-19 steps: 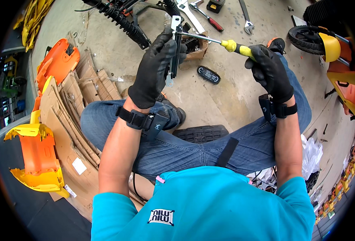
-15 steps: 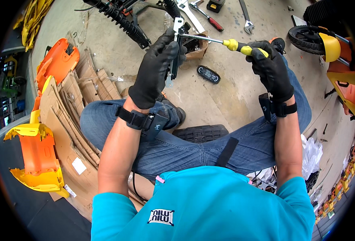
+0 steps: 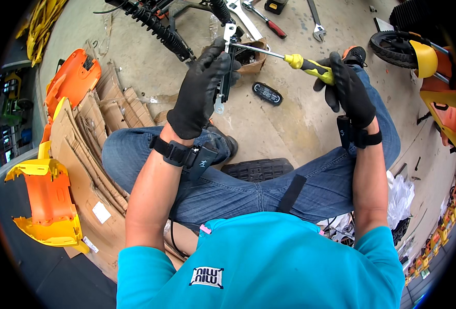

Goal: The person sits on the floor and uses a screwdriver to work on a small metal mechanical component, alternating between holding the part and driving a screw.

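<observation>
Upright in my gloved left hand (image 3: pixel 199 87) is a narrow black part with silver metal bracket ends (image 3: pixel 230 32); my fingers are wrapped round it. My gloved right hand (image 3: pixel 349 92) has its thumb and fingers about the rear end of a screwdriver (image 3: pixel 310 67) with a yellow and black handle. The grip there is loose, with the fingers fairly straight. The screwdriver's shaft points left, and its tip meets the side of the black part near its upper end. What the tip touches is too small to make out.
Beyond my hands stand a small open cardboard box (image 3: pixel 253 56) and a black frame with coil springs (image 3: pixel 158 31). A black display unit (image 3: pixel 267 94) lies on the floor. Wrenches (image 3: pixel 318 32) lie farther off. Flattened cardboard (image 3: pixel 86 154) and orange-yellow panels (image 3: pixel 47 201) lie at left, a wheel (image 3: pixel 393 50) at right.
My right hand has loosened and its fingers have straightened round the handle's end. The handle has turned and tilted slightly lower. My left hand and the bracket have hardly moved.
</observation>
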The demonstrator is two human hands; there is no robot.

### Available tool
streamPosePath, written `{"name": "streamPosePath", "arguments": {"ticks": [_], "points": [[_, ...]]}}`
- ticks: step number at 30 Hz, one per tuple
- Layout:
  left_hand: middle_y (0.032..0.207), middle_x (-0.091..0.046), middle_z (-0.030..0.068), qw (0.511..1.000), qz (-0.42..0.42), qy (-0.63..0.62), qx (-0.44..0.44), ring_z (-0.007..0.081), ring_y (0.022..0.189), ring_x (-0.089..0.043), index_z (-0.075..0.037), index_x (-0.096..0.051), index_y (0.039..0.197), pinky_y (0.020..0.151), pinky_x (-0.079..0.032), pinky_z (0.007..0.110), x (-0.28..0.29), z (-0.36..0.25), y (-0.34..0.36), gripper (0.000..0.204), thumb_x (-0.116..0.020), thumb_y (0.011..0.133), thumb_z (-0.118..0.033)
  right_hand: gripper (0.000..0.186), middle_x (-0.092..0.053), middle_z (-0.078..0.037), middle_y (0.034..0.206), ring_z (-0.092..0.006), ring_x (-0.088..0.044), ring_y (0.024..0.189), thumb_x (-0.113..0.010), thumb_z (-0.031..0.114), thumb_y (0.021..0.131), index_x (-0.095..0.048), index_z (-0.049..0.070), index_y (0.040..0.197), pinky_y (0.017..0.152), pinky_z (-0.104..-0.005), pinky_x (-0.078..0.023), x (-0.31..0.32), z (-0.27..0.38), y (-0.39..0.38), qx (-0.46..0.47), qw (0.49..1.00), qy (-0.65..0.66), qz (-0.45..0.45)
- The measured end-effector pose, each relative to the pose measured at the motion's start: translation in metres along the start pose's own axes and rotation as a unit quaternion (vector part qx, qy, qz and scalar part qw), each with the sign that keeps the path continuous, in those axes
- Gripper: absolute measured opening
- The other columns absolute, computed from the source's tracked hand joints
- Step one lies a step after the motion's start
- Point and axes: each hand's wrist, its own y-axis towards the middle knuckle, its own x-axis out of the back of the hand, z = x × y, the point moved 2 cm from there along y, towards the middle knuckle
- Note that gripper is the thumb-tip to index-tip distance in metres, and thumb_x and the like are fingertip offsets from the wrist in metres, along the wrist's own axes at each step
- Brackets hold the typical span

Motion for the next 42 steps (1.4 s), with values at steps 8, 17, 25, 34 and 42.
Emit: {"name": "streamPosePath", "arguments": {"ticks": [8, 17, 25, 34, 42], "points": [[0.107, -0.065, 0.0088, 0.999, -0.009, -0.041, -0.007, 0.0164, 0.095, -0.064, -0.005, -0.039, 0.146, 0.087, -0.052, 0.03, 0.005, 0.001, 0.003, 0.049, -0.054, 0.102, -0.022, 0.024, -0.061, -0.004, 0.096, -0.0085, -0.056, 0.073, -0.058, 0.02, 0.099, -0.059, 0.002, 0.115, 0.068, -0.0203, -0.046, -0.007, -0.033, 0.015, 0.022, 0.984, 0.176, 0.028], [0.105, -0.064, 0.0063, 1.0, -0.01, -0.03, -0.003, 0.0126, 0.093, -0.063, -0.004, -0.041, 0.146, 0.083, -0.052, 0.028, -0.001, -0.004, 0.0, 0.056, -0.062, 0.097, -0.022, 0.035, -0.064, -0.006, 0.088, -0.0059, -0.056, 0.06, -0.047, 0.032, 0.104, -0.059, 0.0, 0.115, 0.053, -0.0204, -0.047, -0.014, -0.021, 0.011, -0.021, 0.998, 0.067, -0.002], [0.106, -0.065, 0.0078, 1.0, 0.004, -0.005, -0.01, 0.0135, 0.094, -0.063, -0.003, -0.041, 0.146, 0.085, -0.052, 0.029, -0.001, -0.004, 0.0, 0.056, -0.06, 0.097, -0.023, 0.026, -0.06, -0.004, 0.083, -0.0069, -0.048, 0.064, -0.05, 0.02, 0.101, -0.06, 0.001, 0.115, 0.057, -0.0203, -0.038, -0.006, -0.038, 0.015, 0.046, 0.982, 0.181, 0.005], [0.109, -0.063, 0.0071, 0.999, -0.023, -0.026, -0.019, 0.0143, 0.099, -0.063, -0.004, -0.042, 0.146, 0.086, -0.052, 0.029, 0.001, 0.001, 0.002, 0.054, -0.059, 0.097, -0.02, 0.029, -0.064, -0.009, 0.098, -0.0121, -0.063, 0.086, -0.059, 0.02, 0.098, -0.057, 0.001, 0.12, 0.075, -0.0227, -0.052, -0.025, -0.023, 0.016, -0.014, 0.95, 0.309, -0.053], [0.113, -0.061, 0.0055, 1.0, -0.008, -0.01, -0.009, 0.0126, 0.1, -0.062, -0.004, -0.041, 0.147, 0.085, -0.053, 0.029, 0.0, -0.003, 0.0, 0.055, -0.059, 0.096, -0.016, 0.042, -0.063, -0.005, 0.079, -0.0065, -0.048, 0.052, -0.038, 0.033, 0.106, -0.06, 0.0, 0.118, 0.048, -0.0206, -0.041, -0.003, -0.018, 0.01, 0.035, 0.999, 0.015, 0.018]]}}
